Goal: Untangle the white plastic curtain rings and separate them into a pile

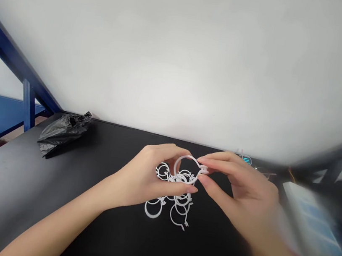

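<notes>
Between my two hands a white plastic ring clip (pixel 177 165) is held up above the black table. My left hand (pixel 148 175) grips its round side, thumb below and fingers above. The thumb and fingers of my right hand (pixel 239 184) pinch the clip near its toothed catch at the right. Whether the catch is fully fastened I cannot tell. Beneath the hands lies a loose pile of several similar white ring clips (pixel 181 210), partly hidden by my left hand. Some of these stand with their ends apart.
A crumpled black plastic bag (pixel 64 132) lies at the left on the black table (pixel 104 237). Glasses (pixel 245 159) lie behind my right hand. A blurred white and blue box-like thing (pixel 313 224) is at the right. Blue metal frame bars (pixel 18 60) stand at the left, a pale wall behind.
</notes>
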### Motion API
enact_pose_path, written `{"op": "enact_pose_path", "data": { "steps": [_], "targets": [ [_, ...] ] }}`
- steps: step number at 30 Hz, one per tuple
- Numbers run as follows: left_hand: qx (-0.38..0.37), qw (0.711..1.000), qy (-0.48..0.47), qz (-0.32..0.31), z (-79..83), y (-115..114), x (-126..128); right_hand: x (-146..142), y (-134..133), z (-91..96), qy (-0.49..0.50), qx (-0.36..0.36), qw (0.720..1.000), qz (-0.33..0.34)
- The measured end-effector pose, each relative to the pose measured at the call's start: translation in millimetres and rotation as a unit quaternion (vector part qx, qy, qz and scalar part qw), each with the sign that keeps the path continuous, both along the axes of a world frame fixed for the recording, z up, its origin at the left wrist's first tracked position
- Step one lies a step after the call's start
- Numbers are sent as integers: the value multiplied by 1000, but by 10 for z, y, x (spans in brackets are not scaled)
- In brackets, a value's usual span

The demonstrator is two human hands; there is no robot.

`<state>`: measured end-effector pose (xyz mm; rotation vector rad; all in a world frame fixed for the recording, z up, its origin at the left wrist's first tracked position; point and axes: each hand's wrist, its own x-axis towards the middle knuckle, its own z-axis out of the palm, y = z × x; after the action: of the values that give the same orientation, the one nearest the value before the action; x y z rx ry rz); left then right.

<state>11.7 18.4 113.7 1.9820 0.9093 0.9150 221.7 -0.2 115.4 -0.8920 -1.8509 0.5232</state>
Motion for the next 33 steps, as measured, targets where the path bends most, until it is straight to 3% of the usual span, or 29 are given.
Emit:
{"op": "enact_pose_path", "data": {
  "steps": [5, 10, 14, 19, 25, 33],
  "targets": [
    [97, 994, 24, 32, 37, -38, -42, 5, -29, -14, -2, -2, 1000, -16],
    [157, 987, 37, 2, -12, -50, -35, 38, -2, -57, -16, 16, 1000, -9],
    [179, 981, 78, -22, -41, -52, -23, 33, 5, -57, -32, 52, 998, -4],
    [202, 977, 56, -28, -41, -26, 0, 1, -15, -21, -44, 116, 992, 12],
    [167, 985, 19, -41, -62, -21, 13, -20, -11, -70, -42, 93, 995, 20],
    [217, 976, -20, -1, -140, -14, 102, -22, 11, -76, -15, 125, 989, 71]
  ]
}}
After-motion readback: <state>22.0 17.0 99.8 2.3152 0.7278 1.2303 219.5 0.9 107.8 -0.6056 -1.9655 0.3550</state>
